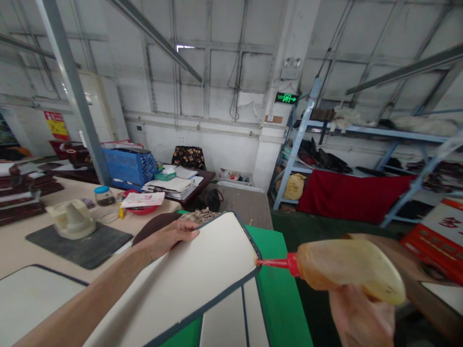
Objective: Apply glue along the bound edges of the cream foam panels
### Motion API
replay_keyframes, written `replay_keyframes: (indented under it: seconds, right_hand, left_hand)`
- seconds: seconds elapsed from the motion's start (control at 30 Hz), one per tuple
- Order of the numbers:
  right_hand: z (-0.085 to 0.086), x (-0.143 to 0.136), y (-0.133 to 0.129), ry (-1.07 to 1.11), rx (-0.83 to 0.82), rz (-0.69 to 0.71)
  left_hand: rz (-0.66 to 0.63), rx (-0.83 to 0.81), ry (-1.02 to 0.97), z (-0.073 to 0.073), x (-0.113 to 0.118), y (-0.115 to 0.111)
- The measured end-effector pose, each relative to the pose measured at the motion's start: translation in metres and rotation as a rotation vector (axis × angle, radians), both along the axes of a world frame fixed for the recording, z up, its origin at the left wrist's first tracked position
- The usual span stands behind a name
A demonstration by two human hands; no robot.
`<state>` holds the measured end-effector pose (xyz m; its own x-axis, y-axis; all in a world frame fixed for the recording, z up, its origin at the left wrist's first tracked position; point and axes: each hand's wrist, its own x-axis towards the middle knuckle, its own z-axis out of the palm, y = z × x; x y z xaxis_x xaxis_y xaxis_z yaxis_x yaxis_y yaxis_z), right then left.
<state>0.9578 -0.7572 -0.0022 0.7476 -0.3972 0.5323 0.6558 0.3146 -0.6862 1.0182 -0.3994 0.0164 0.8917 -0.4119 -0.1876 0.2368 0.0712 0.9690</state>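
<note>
Above the green surface (285, 289): cream panel (213, 260) with dark border, held tilted, one rounded corner directed to the right.
Left hand (164, 239): extended from lower left; fingers (190, 235) closed on the panel's upper left edge, visible tips against the cream face; grip on the underside hidden.
Right hand (361, 315): fingers gripping the squeeze bottle (350, 267) from below; part of the grip hidden behind the bottle.
Squeeze bottle: translucent, yellowish-brown, nearly horizontal, outlet end directed left.
Red nozzle (277, 263): tip at the panel's right corner, on the dark border; whether it touches cannot be told.
Panel position: extends right of and below the left fingers; well apart from the right fingers, with bottle and nozzle spanning the gap.
Lower pieces (226, 318): cream, divided by a dark strip, lying on the green surface beneath the held panel.
Table (10, 246): at left, carrying a black mat (97, 250) with a pale holder (74, 221) on top; blue-lidded jar (104, 198) behind; second panel (36, 303) in front.
</note>
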Motion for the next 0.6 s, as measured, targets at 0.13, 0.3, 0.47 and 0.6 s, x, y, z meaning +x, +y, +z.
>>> replay_keyframes:
  seconds: [0.13,0.3,0.47,0.6]
  right_hand:
    - [0.004,0.003,0.013,-0.027,0.097,-0.079]
    - [0.002,0.010,0.024,-0.037,0.056,-0.095]
    - [-0.002,0.023,0.032,-0.044,0.046,-0.143]
    - [-0.005,0.034,0.039,-0.039,0.074,-0.191]
  left_hand:
    - [0.052,-0.053,0.020,-0.009,-0.002,0.000]
    - [0.099,-0.120,0.039,-0.019,-0.007,0.001]
    - [0.201,-0.177,0.071,-0.034,-0.010,0.008]
    - [0.218,-0.202,0.072,-0.044,-0.010,0.014]
